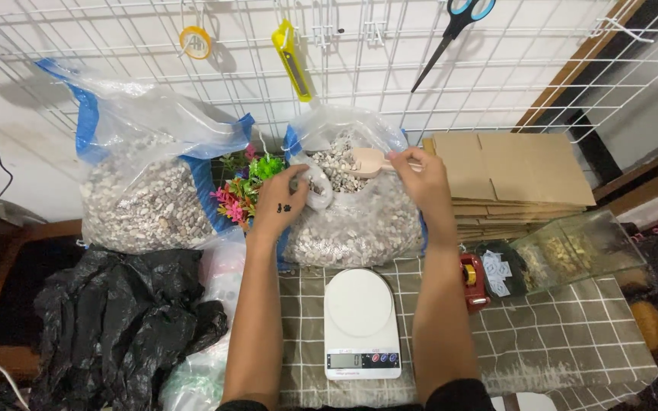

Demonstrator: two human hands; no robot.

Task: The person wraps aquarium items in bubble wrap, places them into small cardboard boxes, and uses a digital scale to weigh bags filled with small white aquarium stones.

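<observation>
Right hand [419,176] is closed around the handle of a pale beige plastic scoop [371,161], bowl pointing left and sitting on top of the gravel inside the open middle bag [359,221]. That bag is clear plastic with blue edging, stuffed with small off-white, grey and brownish pebbles, mouth rolled open, standing at the back of the worktop [557,342] just behind the scale. Left hand [282,204] grips the left rim of the same bag, fingers curled over the plastic edge; a small dark mark shows on the back of the hand. A white digital kitchen scale [361,321] with a bare platter sits between the two forearms on the checked grey cloth. A second, larger bag of the same gravel [146,190] stands to the left, touching nothing in the hands. Bright green and pink fake plants [247,186] are wedged between the two bags. Crumpled black plastic [108,320] lies front left. Stack of flat cardboard [512,183] is right of the middle bag, with a clear glass tank [580,251] lying tilted in front of it and a red tape dispenser [472,280] beside it. On the wire grid wall hang scissors [455,34], a yellow cutter [292,61] and a tape roll [195,42].
</observation>
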